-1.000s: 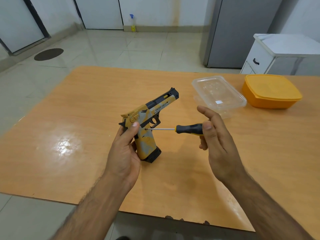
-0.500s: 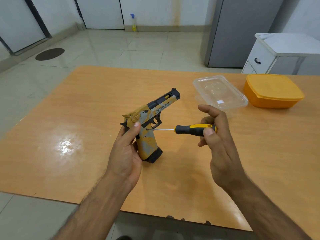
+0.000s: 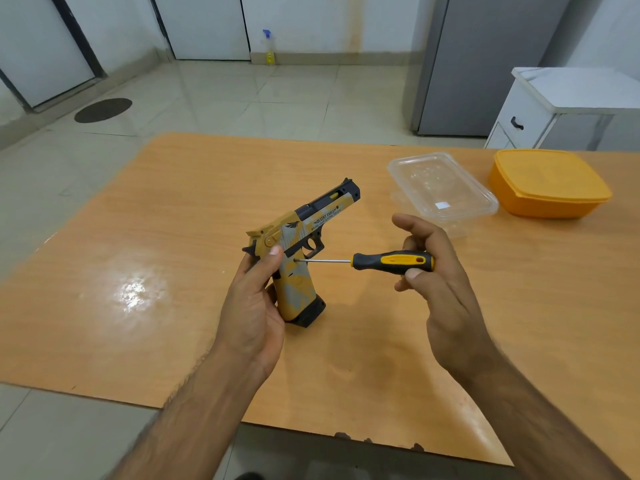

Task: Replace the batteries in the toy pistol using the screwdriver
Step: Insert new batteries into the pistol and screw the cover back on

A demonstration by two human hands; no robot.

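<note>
Now slim steel-shafted screwdriver (image 3: 381,262), tip against blocky plastic pistol (image 3: 301,251)

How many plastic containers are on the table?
2: a clear container at the far right of the table, and an orange lidded container beside it, further right. None seems hidden.
</note>
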